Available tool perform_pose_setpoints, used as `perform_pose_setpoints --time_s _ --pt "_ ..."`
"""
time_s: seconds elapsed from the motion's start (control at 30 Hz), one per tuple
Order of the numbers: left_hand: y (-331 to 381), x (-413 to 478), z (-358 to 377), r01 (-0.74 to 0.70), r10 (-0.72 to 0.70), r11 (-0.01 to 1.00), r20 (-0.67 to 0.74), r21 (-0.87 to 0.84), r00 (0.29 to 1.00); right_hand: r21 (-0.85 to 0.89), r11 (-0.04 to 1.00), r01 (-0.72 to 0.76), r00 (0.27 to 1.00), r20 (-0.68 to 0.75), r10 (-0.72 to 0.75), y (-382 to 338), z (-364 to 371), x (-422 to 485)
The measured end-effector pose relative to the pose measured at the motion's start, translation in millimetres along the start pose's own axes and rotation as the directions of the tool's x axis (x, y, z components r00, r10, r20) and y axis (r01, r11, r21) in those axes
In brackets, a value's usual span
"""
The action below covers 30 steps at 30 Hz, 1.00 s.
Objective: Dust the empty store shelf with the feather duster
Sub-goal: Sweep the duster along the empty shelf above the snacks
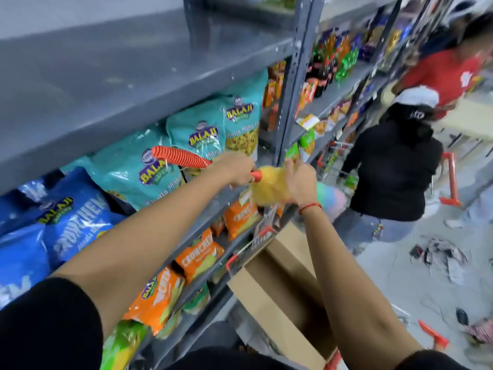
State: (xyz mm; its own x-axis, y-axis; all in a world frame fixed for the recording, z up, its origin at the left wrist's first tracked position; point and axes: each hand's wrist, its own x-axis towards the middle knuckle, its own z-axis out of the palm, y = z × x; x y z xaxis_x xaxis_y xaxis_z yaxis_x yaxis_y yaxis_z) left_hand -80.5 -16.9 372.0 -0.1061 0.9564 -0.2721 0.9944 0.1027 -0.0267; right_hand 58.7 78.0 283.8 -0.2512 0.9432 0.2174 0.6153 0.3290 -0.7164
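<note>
Store aisle, grey metal racking on the left, pale floor on the right with scraps of litter. Head view only. Empty shelf (112, 76) sits at the top of the rack, bare grey metal with a few pale specks on it; nothing is touching it. Below it, teal snack bags (197, 134) and blue snack bags (72, 222) fill the next level, orange snack bags (198, 256) the levels under that. Both arms reach forward at the height of the teal bags, well below the empty shelf. Left hand (234, 168) is closed around the feather duster's (269, 186) orange ribbed handle (181, 157), which sticks out to the left past the knuckles. Right hand (301, 182) is wrapped around the yellow fluffy head just beside the left hand, fingers pinching into the fluff; more of the head, green, blue and pink, shows blurred beyond the right wrist. Looks like the person is fluffing or readying the head, not dusting. A cardboard box (282, 284) sits in a red-rimmed wire basket (253, 247) below the hands. Two other people, one in a black top (394, 166) and one in a red top (448, 76), stand further down the aisle. Progress: tool in hand, dusting not yet begun as far as I can tell. Left to do: lift the duster to the top shelf and sweep its whole surface.
</note>
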Motion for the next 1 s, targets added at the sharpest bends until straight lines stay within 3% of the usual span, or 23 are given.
perform_pose_setpoints --time_s 0.2,0.33,0.5,0.57,1.0 --pt "-0.8 -57.9 -90.9 0.114 -0.093 0.991 -0.266 0.065 0.959 0.098 0.971 0.219 0.962 -0.186 -0.198 -80.2 -53.8 38.0" --pt "9.2 -102.0 -139.6 0.248 -0.152 0.953 -0.427 0.177 0.891 0.113 0.910 0.398 0.886 -0.305 -0.349 -129.9 -86.8 51.4" --pt "-6.7 -163.6 -176.8 0.390 -0.227 0.902 -0.564 0.187 0.794 0.135 0.832 0.538 0.793 -0.415 -0.446 -185.5 -113.0 61.7" --pt "-21.2 -182.9 -183.2 0.415 -0.247 0.893 -0.581 0.174 0.776 0.148 0.803 0.578 0.765 -0.440 -0.469 -200.6 -115.6 61.2" --pt "-97.8 -242.1 -139.4 0.469 -0.484 0.868 -0.496 -0.166 0.721 0.258 0.722 0.642 0.761 -0.330 -0.558 -272.4 -70.0 36.6"
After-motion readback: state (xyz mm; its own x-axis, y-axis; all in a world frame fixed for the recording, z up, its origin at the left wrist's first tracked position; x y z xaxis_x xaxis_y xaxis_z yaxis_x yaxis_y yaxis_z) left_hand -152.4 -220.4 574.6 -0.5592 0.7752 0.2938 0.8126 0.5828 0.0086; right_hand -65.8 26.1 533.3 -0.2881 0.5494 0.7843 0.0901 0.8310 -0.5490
